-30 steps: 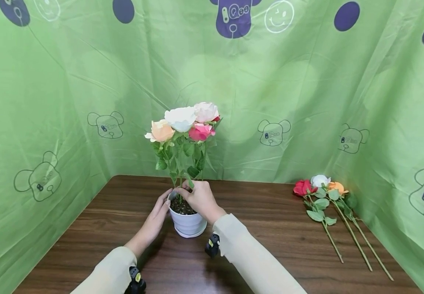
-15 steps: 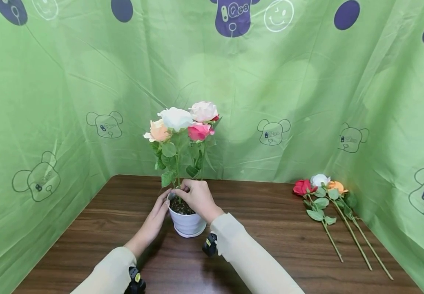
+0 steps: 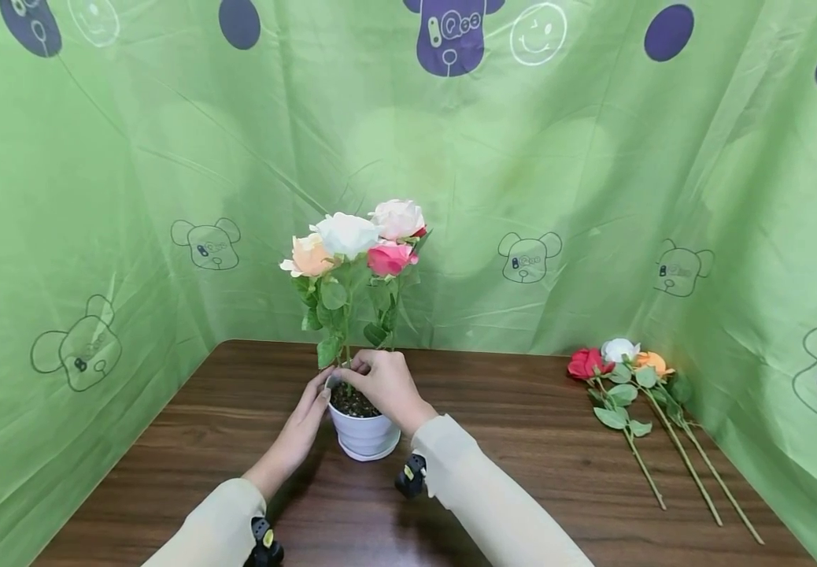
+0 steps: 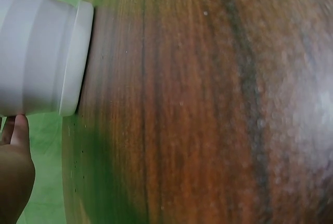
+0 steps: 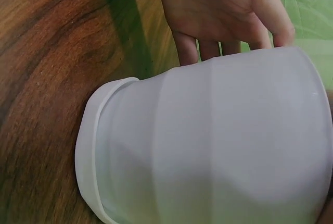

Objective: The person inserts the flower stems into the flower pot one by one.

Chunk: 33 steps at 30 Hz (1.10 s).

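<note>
A white ribbed flower pot (image 3: 366,433) filled with dark soil stands upright on its saucer. From it rise a large white rose (image 3: 347,235), a peach rose (image 3: 312,256), a pale pink rose (image 3: 397,219) and a deep pink rose (image 3: 390,257), with a bit of red behind. My right hand (image 3: 389,387) pinches a stem low down, just above the soil; it appears to be the white rose's. Against the pot's left side rests my left hand (image 3: 300,429), its fingers fairly straight, as the right wrist view confirms. The stem's lower end is hidden.
Toward the right of the wooden table (image 3: 515,441) lie a red rose (image 3: 588,364), a second white rose (image 3: 619,350) and an orange rose (image 3: 653,362), stems pointing frontward. A green printed curtain (image 3: 465,157) encloses the table's back and sides.
The white rose has turned: its low leaves, formerly in front of my right hand, now hang left of the stem. Its bloom swung left, then partly back right. Both hands stay nearly in place.
</note>
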Tool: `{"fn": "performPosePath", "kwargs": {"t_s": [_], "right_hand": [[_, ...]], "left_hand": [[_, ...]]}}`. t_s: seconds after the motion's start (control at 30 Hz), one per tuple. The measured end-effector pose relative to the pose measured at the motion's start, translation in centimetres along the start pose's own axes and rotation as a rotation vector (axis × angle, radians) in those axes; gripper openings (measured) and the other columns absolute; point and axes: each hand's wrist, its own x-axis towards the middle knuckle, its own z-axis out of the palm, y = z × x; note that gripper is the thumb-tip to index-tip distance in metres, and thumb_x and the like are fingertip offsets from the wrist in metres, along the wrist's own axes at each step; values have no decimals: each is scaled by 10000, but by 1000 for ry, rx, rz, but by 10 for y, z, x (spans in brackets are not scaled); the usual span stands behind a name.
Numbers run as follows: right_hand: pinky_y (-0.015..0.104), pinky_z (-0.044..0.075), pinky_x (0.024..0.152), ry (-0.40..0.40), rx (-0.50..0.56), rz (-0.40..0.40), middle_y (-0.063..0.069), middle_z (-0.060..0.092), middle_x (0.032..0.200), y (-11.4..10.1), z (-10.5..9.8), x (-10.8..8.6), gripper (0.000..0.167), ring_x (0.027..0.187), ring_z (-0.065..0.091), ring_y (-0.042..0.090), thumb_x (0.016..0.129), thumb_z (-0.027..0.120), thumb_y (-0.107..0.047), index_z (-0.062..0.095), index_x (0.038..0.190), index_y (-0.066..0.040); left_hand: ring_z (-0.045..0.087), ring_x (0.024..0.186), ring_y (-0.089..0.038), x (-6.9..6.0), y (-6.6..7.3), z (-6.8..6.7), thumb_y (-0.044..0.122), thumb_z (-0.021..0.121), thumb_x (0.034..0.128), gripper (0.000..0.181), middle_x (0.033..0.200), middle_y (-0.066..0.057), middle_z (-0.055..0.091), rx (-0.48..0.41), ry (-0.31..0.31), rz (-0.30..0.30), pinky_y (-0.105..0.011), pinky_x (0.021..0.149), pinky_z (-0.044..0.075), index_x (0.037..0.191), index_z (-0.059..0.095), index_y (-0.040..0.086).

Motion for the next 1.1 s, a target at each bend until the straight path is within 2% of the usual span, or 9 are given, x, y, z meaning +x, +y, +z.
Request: {"fn": "performPosePath", "kwargs": {"t_s": [0.17,0.4,0.53,0.73,0.9,1.1], "right_hand": [[161,517,653,-32,28,4,-130,706,767,-1,-3,-3,207,700,620,-44,865,796,-396,764,850,-192],[159,536,705,-66,54,-23,-45,758,907,0,-11,-8,315,780,671,-11,869,800,-355,779,1028,-85],[165,539,713,-85,59,-37,-39,760,937,1,-19,-10,334,796,677,-9,883,790,-328,761,1090,-67],[208,552,706,-79,45,-53,-20,759,914,5,-38,-18,285,771,684,35,882,794,-303,758,1062,-84],[222,555,709,-82,19,-29,-28,754,913,15,-57,-27,264,766,679,47,885,791,-301,752,1029,-83],[263,558,728,-73,-3,-1,-66,740,889,31,-81,-40,210,760,664,47,884,792,-275,749,1005,-109]], "left_hand": [[285,1415,-386,0,-2,-1,217,305,1120,470,1599,-207,263,6,4,22,-530,1043,379,1566,267,72],[302,1403,-390,-1,-3,-1,227,307,1120,477,1595,-224,262,0,11,11,-505,1023,399,1570,264,73],[324,1395,-389,-1,-2,0,228,309,1120,476,1588,-226,279,-4,17,12,-464,1020,412,1570,269,78],[325,1395,-392,-1,0,1,229,308,1120,473,1592,-221,273,-7,7,13,-502,1034,389,1570,270,90],[327,1391,-395,0,0,2,242,320,1118,475,1588,-221,277,17,15,4,-544,1028,386,1568,279,96],[341,1380,-390,0,0,2,242,322,1118,477,1582,-222,290,34,24,3,-527,1012,400,1567,280,85]]}}
